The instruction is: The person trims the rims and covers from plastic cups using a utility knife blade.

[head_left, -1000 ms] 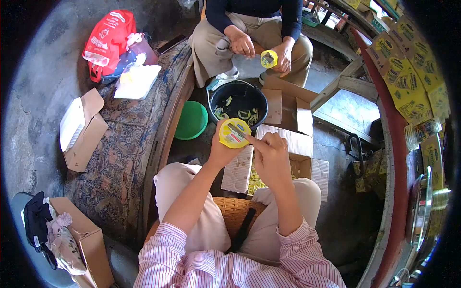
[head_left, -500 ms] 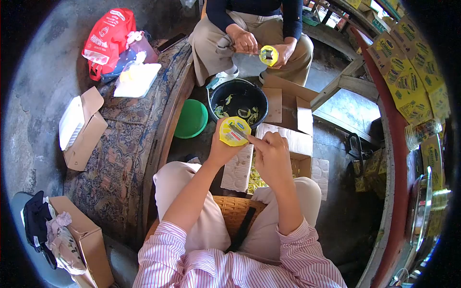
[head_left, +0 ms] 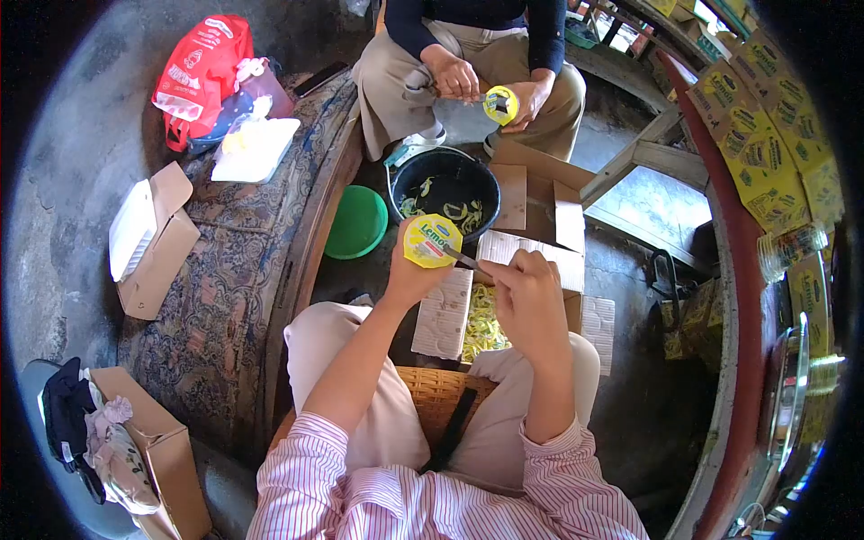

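We hold a yellow-edged cup [head_left: 433, 240] in our left grip [head_left: 407, 273], its lid facing us, green "Lemon" lettering slanting down towards four o'clock. Its underside is hidden from us. The narrow grey knife [head_left: 469, 262] sits in our right grip [head_left: 525, 286], handle mostly covered, blade pointing towards ten o'clock, its tip at the lid's four o'clock edge.

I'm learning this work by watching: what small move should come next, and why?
Probably ease the blade along the edge of the yellow cup: the right hand grips the blade, pointed at that edge, and the left hand holds the cup.
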`<state>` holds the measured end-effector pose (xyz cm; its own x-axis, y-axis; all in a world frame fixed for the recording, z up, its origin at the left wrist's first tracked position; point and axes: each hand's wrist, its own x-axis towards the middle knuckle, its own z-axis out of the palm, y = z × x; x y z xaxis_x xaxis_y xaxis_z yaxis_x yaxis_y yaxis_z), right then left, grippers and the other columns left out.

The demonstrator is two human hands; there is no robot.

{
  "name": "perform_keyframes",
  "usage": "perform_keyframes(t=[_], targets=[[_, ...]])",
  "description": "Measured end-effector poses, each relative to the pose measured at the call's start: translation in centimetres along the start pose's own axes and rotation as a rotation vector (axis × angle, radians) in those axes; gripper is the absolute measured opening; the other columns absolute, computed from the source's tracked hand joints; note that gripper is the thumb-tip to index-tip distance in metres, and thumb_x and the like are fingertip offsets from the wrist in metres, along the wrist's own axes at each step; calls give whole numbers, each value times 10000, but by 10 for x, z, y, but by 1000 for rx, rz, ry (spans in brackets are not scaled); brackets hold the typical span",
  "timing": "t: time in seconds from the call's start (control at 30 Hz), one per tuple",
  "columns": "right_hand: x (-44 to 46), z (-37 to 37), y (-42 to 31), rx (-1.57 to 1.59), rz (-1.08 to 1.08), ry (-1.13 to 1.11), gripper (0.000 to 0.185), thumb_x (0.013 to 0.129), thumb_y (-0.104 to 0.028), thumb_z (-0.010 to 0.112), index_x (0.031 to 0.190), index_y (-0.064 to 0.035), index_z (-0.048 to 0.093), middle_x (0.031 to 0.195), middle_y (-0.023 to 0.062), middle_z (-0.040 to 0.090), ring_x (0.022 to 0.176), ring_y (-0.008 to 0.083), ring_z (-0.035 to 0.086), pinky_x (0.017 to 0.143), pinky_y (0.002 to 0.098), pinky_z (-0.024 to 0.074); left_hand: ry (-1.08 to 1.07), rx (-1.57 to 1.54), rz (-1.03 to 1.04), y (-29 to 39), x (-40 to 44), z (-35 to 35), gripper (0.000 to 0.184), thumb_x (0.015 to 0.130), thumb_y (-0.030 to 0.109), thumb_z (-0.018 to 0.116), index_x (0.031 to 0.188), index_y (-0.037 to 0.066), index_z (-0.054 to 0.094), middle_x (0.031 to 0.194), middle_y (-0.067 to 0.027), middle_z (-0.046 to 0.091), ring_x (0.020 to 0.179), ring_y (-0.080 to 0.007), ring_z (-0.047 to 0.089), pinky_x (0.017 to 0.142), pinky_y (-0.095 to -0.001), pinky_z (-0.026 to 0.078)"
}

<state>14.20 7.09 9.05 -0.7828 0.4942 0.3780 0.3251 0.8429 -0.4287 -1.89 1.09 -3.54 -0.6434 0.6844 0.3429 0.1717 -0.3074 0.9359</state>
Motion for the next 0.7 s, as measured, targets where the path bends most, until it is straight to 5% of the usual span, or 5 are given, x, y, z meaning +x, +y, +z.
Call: perform_keyframes(t=[0.27,0.43,0.7], targets=[[-1,-16,10,47,17,6,279,663,25,561,886,-95,678,688,74,486,696,240,491,662,354,373,-8,-15,-21,4,1,-1,690,571,-30,736,1146,52,364,1025,-76,540,946,-153,541,831,-289,450],[8,-17,31,99,-99,165,285,651,42,590,864,-127,678,695,41,478,680,209,482,674,334,350,-171,-44,-92,10,1,-4,693,576,-7,756,1153,56,377,1033,-64,537,961,-140,527,848,-286,439],[14,-7,39,95,-211,114,264,652,23,601,839,-147,678,713,20,479,737,189,487,707,341,340,-461,-43,-176,22,-1,1,660,572,30,777,1132,65,429,1037,-37,530,956,-124,513,843,-269,429]])
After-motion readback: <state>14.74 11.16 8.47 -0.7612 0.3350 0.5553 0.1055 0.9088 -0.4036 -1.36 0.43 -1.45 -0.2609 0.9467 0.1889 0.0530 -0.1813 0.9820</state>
